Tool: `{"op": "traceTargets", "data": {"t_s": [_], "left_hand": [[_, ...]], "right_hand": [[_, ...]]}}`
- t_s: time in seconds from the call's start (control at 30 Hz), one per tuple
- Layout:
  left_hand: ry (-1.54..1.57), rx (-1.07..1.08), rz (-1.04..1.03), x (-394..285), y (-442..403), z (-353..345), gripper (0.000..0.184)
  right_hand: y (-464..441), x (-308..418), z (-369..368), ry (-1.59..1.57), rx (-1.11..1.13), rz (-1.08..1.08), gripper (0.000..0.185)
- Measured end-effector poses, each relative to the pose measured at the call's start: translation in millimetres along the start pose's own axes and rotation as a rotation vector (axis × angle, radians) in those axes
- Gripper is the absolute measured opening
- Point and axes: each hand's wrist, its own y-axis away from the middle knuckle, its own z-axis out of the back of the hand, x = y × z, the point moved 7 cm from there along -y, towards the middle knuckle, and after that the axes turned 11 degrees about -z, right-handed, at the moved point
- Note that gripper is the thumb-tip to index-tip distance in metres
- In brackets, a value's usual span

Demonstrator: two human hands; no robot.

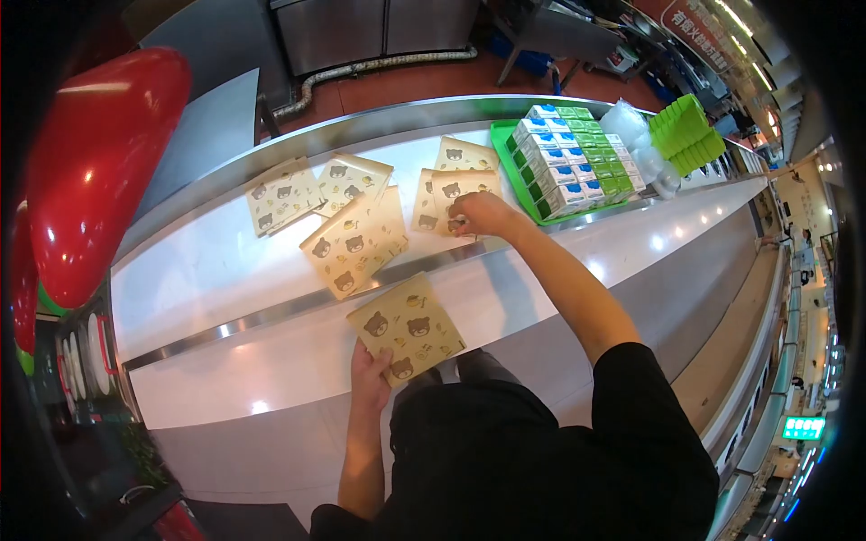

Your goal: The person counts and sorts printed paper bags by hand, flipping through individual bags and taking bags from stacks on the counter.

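Observation:
My left hand (371, 374) holds a tan paper bag printed with bears (410, 326) over the counter's front edge, thumb on top of it. At the right-hand pile, my right hand (483, 215) has its fingers closed at the edge of a similar printed bag (462, 187). That bag overlaps others, with one more bag (467, 154) behind it. Left of this pile, several printed bags lie overlapping: a large one (354, 242) in front, a stack (284, 194) at the far left and another (354, 178) behind.
A green tray (502, 142) holds stacked green, white and blue packs (577, 153). Beside it are clear plastic items (636, 144) and stacked green containers (687, 135). Large red pepper-shaped objects (108, 162) hang at left. A metal strip (271, 317) runs along the white counter (194, 284).

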Motion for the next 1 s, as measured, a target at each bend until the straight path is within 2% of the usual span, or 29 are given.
{"op": "traceTargets", "data": {"t_s": [0.27,0.33,0.47,0.73,1.0], "left_hand": [[0.027,-0.029,0.058,16,-6,-10,0.051],[0.026,-0.034,0.07,19,-7,-13,0.051],[0.041,-0.008,0.081,26,-12,-18,0.052],[0.046,0.001,0.082,38,-18,-25,0.054],[0.085,0.0,0.097,44,-18,-25,0.054]], "right_hand": [[4,-3,-5,0.048,0.01,-0.016,0.03],[2,-2,-3,0.041,-0.083,-0.025,0.026],[11,14,4,0.076,-0.018,0.014,0.024],[6,9,5,0.099,0.027,-0.014,0.03],[4,7,5,0.099,0.005,0.029,0.027]]}}
